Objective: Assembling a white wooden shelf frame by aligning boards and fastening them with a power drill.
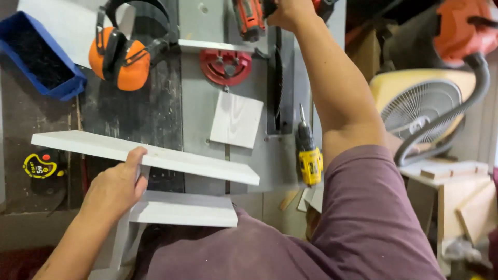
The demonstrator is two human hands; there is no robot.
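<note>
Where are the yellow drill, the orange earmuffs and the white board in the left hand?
yellow drill (309,165): head view, yellow body.
orange earmuffs (131,65): head view, right cup.
white board (197,165): head view, long edge.

Cluttered workshop: grey saw table, white fan, wooden offcuts.

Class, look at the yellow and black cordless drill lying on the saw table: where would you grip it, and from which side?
Grip the yellow and black drill by its yellow handle end, nearest the person, coming from above. It lies flat with the bit pointing away, so the near end is open.

boards: 3 | drills: 2 | earmuffs: 1 | fan: 1
</note>
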